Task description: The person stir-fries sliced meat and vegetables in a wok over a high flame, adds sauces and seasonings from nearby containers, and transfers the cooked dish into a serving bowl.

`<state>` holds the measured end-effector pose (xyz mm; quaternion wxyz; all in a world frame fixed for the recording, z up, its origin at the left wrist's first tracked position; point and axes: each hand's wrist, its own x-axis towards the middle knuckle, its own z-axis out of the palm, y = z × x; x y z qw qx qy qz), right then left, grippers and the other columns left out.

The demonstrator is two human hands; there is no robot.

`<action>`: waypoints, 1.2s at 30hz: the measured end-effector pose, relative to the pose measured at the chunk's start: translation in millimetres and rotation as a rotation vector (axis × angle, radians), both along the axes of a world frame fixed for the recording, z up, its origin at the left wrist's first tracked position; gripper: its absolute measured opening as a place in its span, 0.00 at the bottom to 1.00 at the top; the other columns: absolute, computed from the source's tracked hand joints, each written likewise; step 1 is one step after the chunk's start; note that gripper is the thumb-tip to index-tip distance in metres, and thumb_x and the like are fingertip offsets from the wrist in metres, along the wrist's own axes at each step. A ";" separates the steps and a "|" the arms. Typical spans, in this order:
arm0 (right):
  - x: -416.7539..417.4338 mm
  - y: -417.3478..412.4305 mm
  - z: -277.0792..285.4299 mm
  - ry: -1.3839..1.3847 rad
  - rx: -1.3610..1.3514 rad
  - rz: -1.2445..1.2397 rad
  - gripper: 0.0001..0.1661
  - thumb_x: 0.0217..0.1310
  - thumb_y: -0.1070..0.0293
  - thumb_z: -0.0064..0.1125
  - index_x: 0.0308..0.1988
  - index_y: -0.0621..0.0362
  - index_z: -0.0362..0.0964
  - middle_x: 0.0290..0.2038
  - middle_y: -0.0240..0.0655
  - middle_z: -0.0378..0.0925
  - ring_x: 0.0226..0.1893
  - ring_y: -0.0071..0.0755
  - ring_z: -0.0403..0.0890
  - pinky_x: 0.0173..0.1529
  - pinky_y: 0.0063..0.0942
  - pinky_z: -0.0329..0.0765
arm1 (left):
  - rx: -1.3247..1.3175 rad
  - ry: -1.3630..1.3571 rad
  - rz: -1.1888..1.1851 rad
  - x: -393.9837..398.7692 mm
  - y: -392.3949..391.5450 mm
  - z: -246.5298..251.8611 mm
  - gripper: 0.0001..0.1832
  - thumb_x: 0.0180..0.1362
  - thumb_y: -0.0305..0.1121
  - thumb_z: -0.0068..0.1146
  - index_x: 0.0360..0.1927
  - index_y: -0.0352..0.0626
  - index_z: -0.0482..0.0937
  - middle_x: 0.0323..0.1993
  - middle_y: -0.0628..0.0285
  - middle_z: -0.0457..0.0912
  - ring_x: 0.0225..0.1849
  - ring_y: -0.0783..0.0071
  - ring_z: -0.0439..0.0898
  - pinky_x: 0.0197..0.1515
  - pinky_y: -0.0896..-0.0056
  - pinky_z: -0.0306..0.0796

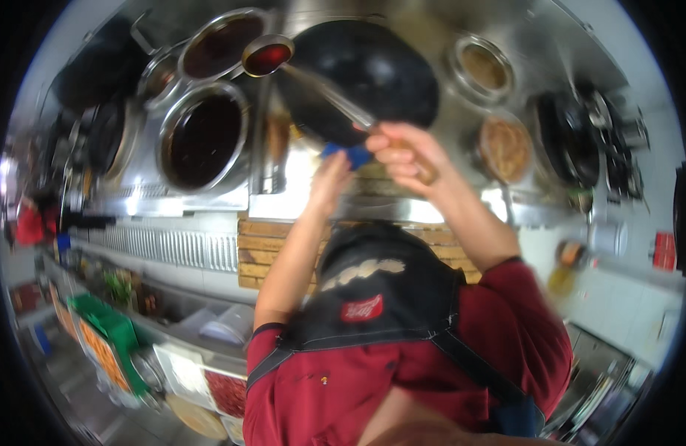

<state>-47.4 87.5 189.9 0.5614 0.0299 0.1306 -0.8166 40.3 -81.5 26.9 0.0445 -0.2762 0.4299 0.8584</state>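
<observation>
My right hand (407,153) grips the wooden handle of a metal ladle (268,56). Its bowl holds a red liquid and hangs over the left rim of a large black wok (370,72). My left hand (331,175) is on a blue cloth (351,156) at the wok's near edge. Left of the ladle bowl stands a metal pot of dark reddish liquid (223,47). Nearer to me is a second round pot of very dark liquid (203,136). The ladle is blurred.
At right stand a metal pot (484,64), a bowl of pale brown food (504,148) and another black wok (565,139). A smaller pot (159,78) is at far left. Behind me at left are a green container (111,323) and food trays (181,371). A person in red (29,223) appears at the left rim.
</observation>
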 end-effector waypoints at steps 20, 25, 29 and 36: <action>0.3 132.3 10.1 1.239 1.241 -0.374 0.36 0.59 0.69 0.59 0.66 0.52 0.56 0.31 0.29 0.76 0.20 0.14 0.70 0.21 0.15 0.69 | -0.083 -0.163 0.269 -62.5 -5.8 -35.6 0.05 0.51 0.26 0.53 0.29 0.39 0.70 0.24 0.60 0.71 0.25 0.70 0.75 0.27 0.71 0.77; -12.3 143.8 -82.8 1.625 1.873 0.105 0.28 0.58 0.66 0.50 0.59 0.54 0.65 0.40 0.48 0.79 0.42 0.52 0.79 0.48 0.44 0.75 | -0.021 -0.087 0.230 -72.6 -18.0 -50.7 0.10 0.50 0.25 0.51 0.37 0.34 0.73 0.35 0.54 0.79 0.37 0.59 0.82 0.41 0.56 0.81; 18.0 147.2 -65.3 1.607 1.741 -0.065 0.29 0.58 0.68 0.52 0.60 0.54 0.63 0.42 0.47 0.80 0.42 0.53 0.79 0.48 0.44 0.75 | 0.052 -0.070 0.220 -72.2 -15.0 -45.5 0.12 0.53 0.26 0.49 0.41 0.32 0.72 0.40 0.52 0.79 0.42 0.58 0.81 0.49 0.57 0.79; 12.2 196.9 -20.1 0.958 0.985 -0.348 0.34 0.60 0.76 0.54 0.65 0.58 0.55 0.31 0.37 0.76 0.14 0.14 0.67 0.16 0.14 0.62 | 0.110 -0.083 0.273 -38.0 4.9 -16.8 0.15 0.56 0.39 0.64 0.36 0.40 0.74 0.27 0.58 0.74 0.34 0.65 0.76 0.55 0.55 0.72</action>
